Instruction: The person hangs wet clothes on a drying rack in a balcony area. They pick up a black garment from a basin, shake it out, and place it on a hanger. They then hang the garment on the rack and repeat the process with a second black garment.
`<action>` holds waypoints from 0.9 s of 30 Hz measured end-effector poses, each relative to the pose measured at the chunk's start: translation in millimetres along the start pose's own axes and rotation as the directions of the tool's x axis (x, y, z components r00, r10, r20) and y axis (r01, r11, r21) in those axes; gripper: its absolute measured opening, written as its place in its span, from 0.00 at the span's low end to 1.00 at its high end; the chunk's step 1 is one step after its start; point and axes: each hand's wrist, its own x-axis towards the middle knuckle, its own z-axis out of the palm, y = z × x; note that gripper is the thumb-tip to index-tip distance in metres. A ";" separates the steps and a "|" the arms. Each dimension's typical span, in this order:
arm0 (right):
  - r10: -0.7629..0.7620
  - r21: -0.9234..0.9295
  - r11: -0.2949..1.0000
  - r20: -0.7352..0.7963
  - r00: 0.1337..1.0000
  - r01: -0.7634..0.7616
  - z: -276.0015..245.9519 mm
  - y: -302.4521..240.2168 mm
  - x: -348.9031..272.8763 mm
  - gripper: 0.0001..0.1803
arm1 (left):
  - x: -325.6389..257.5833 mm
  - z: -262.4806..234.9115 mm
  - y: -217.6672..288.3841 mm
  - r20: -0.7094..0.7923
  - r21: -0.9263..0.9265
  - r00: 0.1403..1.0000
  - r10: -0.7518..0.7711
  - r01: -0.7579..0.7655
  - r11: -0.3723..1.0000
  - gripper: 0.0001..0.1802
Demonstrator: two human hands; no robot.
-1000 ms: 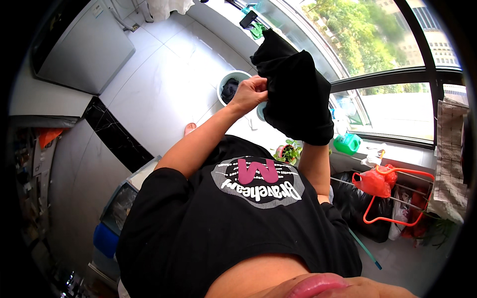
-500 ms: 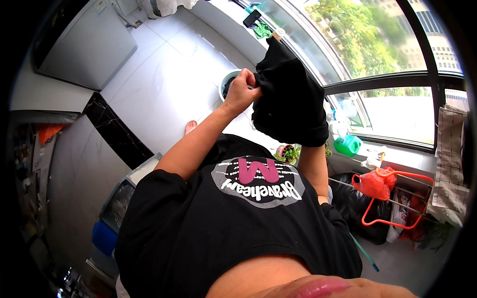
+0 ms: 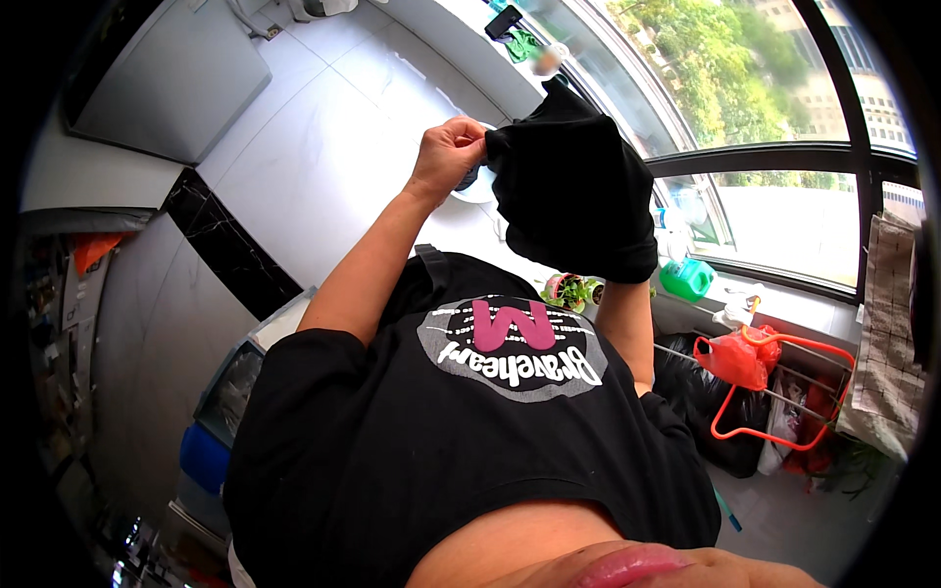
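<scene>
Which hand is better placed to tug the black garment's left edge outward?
Left, likely: the left hand pinches the black garment there; the right hand is hidden by it, only the right forearm showing.

Strong daylight is pouring in through the window (image 3: 720,93) at the upper right, washing its lower pane (image 3: 789,220) toward white and throwing glare across the pale floor (image 3: 314,137), while the lower left is lying in deep shadow. The black cloth (image 3: 578,196) is losing most of its fold detail. Fisheye distortion is bending straight edges, and the corners are fading to black.
</scene>
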 end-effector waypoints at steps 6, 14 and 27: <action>-0.019 -0.025 1.000 0.020 1.000 0.019 -0.9 -3.5 -0.9 0.29 | -3.7 -6.8 7.0 0.144 -0.106 0.967 -0.210 0.226 0.968 0.06; -0.056 -0.077 0.995 0.065 0.996 0.061 4.3 -6.3 3.6 0.30 | -17.2 5.8 -1.8 0.532 -0.033 0.772 -0.349 0.430 0.902 0.16; -0.177 -0.133 0.972 0.142 0.974 0.196 32.4 3.4 14.5 0.32 | -20.0 11.5 20.2 0.437 -0.340 0.880 -0.184 0.351 0.872 0.20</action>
